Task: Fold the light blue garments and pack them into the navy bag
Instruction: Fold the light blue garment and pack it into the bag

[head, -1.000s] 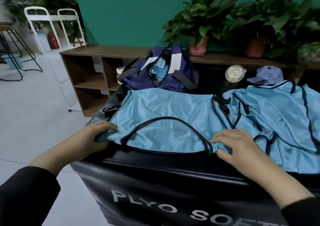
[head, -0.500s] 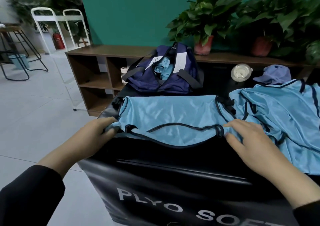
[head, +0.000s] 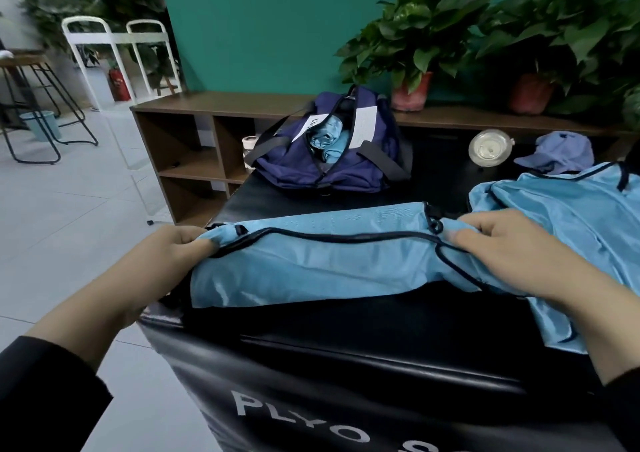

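A light blue garment (head: pixel 322 261) with dark piping lies doubled over across the black padded box (head: pixel 346 334). My left hand (head: pixel 162 264) pinches its left corner. My right hand (head: pixel 512 247) grips its right corner, near a dark loop. More light blue garments (head: pixel 561 209) lie heaped at the right. The navy bag (head: pixel 329 160) stands unzipped at the far side of the box, with folded light blue cloth showing inside.
A clear round lid (head: pixel 490 146) and a lavender cap (head: pixel 557 152) lie beyond the heap. A brown shelf unit (head: pixel 194 146) with potted plants (head: pixel 415 46) runs along the green wall. Stools and a white rack stand on the tiled floor at left.
Both hands have carried the garment's near edge away from me and over itself, folding it into a narrower band. The view has tilted slightly.
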